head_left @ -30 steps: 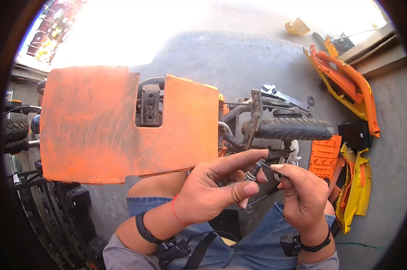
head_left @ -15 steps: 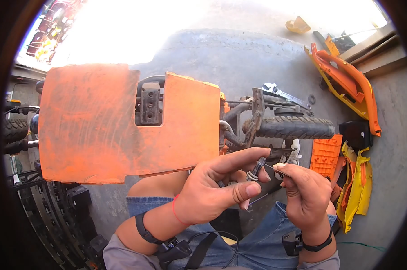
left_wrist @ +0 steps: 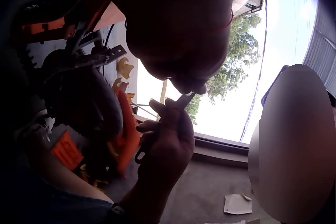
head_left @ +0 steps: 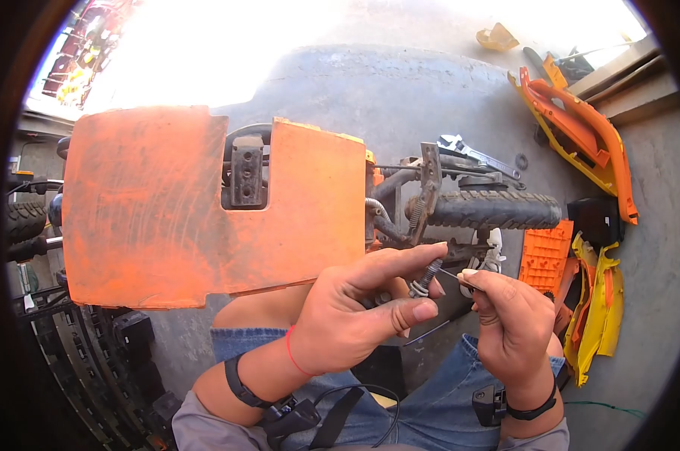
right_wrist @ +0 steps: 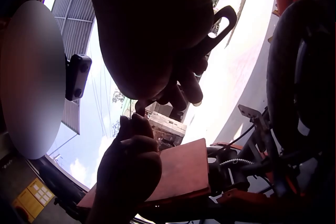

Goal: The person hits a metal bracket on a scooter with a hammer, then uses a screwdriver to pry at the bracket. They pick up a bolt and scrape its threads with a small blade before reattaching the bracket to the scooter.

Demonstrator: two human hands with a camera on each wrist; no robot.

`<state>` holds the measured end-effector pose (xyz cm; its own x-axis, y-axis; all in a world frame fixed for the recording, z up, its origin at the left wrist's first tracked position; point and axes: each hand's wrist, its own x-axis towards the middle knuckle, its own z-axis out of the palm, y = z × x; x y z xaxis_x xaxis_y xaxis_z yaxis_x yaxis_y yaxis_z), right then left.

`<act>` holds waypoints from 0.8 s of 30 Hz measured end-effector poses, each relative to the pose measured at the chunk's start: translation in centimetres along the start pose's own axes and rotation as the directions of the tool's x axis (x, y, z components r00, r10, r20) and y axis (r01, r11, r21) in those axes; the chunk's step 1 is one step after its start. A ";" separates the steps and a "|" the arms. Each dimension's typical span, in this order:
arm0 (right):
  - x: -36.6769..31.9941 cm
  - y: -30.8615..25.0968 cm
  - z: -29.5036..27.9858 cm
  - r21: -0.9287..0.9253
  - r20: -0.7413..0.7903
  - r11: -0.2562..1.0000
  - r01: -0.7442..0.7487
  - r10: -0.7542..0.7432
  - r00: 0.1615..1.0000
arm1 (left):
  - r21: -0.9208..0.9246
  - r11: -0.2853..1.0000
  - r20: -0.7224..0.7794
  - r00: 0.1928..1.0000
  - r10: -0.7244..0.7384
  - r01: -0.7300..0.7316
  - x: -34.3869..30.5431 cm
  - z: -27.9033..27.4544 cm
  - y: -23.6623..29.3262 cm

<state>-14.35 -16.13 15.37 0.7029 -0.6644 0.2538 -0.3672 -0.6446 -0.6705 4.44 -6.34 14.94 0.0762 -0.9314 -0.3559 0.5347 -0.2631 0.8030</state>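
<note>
In the head view, my left hand (head_left: 359,301) pinches a grey threaded bolt (head_left: 433,272) between thumb and fingers. A pale ring (head_left: 419,290) sits round the bolt's lower part, and small dark pieces show behind it, inside the curled fingers. Facing it, my right hand (head_left: 514,308) grips a slim metal tool (head_left: 450,274), its narrow end pointing at the bolt. The right wrist view shows a looped end (right_wrist: 227,20) of this tool sticking out past the fingers. Both hands are raised over the lap.
Ahead lies a vehicle with a scuffed orange panel (head_left: 152,210) and a knobbly tyre (head_left: 490,213). An adjustable wrench (head_left: 483,159) rests beyond the tyre. Orange and yellow body panels (head_left: 599,308) lie at right. Dark parts (head_left: 77,361) line the left side.
Both hands stay at nearly the same place. The left hand has shifted slightly left with the bolt, and the gap between the two hands has widened a little.
</note>
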 end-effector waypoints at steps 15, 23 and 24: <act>-0.3 -0.5 -0.7 0.098 -0.139 0.992 -0.074 0.087 0.986 | 0.016 0.999 -0.123 0.992 -0.035 0.037 0.6 -0.3 0.1; -0.2 -0.2 -0.3 0.228 0.030 0.949 -0.218 0.217 0.976 | 0.051 0.997 -0.006 0.999 -0.054 0.054 0.4 -0.3 0.9; -0.1 -0.3 -0.4 0.260 0.088 0.931 -0.258 0.243 0.966 | 0.049 0.997 -0.006 0.998 -0.055 0.055 0.4 -0.3 0.8</act>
<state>-14.56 -16.00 15.83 0.6431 -0.7655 0.0210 -0.3646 -0.3302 -0.8707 5.15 -6.88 15.24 0.0515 -0.9140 -0.4025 0.4965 -0.3263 0.8044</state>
